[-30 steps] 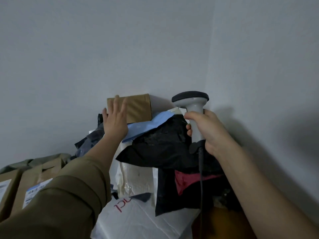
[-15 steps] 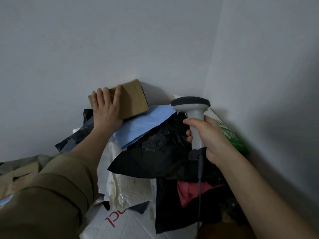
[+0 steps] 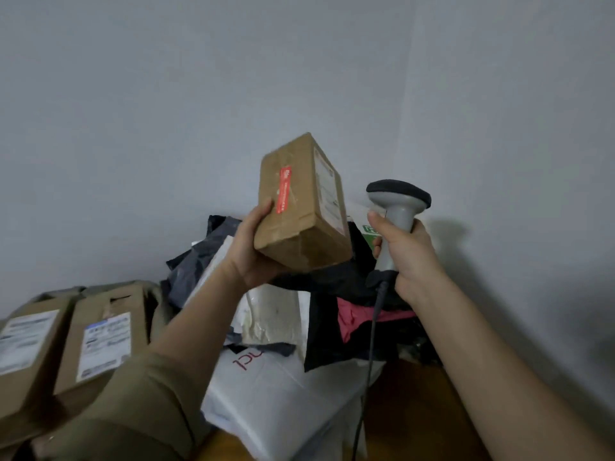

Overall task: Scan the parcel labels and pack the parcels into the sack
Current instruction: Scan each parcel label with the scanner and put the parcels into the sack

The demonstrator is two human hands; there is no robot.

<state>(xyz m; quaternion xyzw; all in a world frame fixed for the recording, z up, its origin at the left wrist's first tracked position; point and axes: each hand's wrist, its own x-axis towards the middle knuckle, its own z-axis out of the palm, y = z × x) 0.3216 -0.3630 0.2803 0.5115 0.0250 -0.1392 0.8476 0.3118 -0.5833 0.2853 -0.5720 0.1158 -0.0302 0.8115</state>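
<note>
Brown taped cardboard parcel [image 3: 299,207] is held tilted above the heap by the left hand [image 3: 248,251], its white label [image 3: 327,188] foreshortened and unreadable. The right hand [image 3: 404,251] grips the grey handheld scanner [image 3: 396,207] just beside it, its cable [image 3: 366,377] running out of frame below.

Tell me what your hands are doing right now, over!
Left hand holds small cardboard box up, white label facing the scanner. Right hand grips barcode scanner beside it. Nothing between them.

Your left hand [image 3: 253,251] is raised, palm up, fingers curled under the cardboard box [image 3: 301,207]. Your right hand [image 3: 407,251] is fisted around the scanner [image 3: 396,211] handle, forearm bare.
</note>
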